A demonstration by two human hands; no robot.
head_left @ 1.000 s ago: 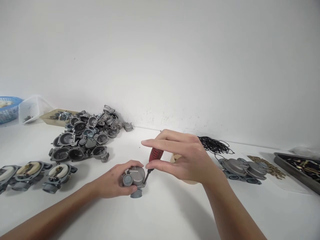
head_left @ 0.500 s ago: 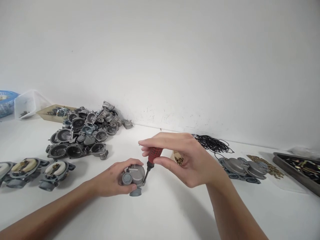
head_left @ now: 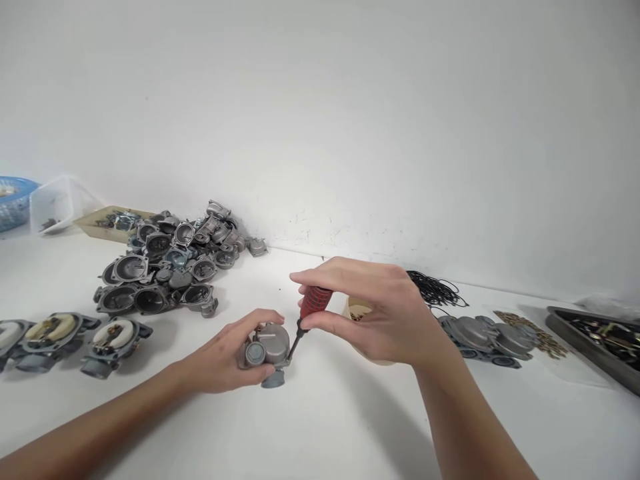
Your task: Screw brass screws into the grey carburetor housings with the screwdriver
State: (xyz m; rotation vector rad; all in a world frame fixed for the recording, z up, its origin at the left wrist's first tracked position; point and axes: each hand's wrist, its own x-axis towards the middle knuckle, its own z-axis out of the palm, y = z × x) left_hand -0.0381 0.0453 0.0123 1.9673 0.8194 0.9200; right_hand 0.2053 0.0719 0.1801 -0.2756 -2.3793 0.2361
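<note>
My left hand (head_left: 223, 357) grips a small grey metal carburetor (head_left: 267, 350) on the white table, fingers wrapped round its left side. My right hand (head_left: 380, 313) pinches the red handle of a screwdriver (head_left: 311, 308). The screwdriver's dark shaft slants down to the carburetor's right edge, where its tip touches. Just behind my right hand a small beige cup (head_left: 361, 311) holds brass screws; the hand hides part of it.
A heap of grey bowl covers (head_left: 167, 267) lies at back left, three carburetor bodies with cream floats (head_left: 70, 337) at front left. Black rubber rings (head_left: 435, 291), two finished carburetors (head_left: 483, 337), brass parts (head_left: 533, 333) and a dark tray (head_left: 600, 340) are at right. A blue basket (head_left: 13, 207) and clear tub (head_left: 57, 203) stand far left.
My right hand's fingers have shifted round the red handle, turning the screwdriver, and the handle now sits slightly higher. My left hand keeps its hold on the carburetor.
</note>
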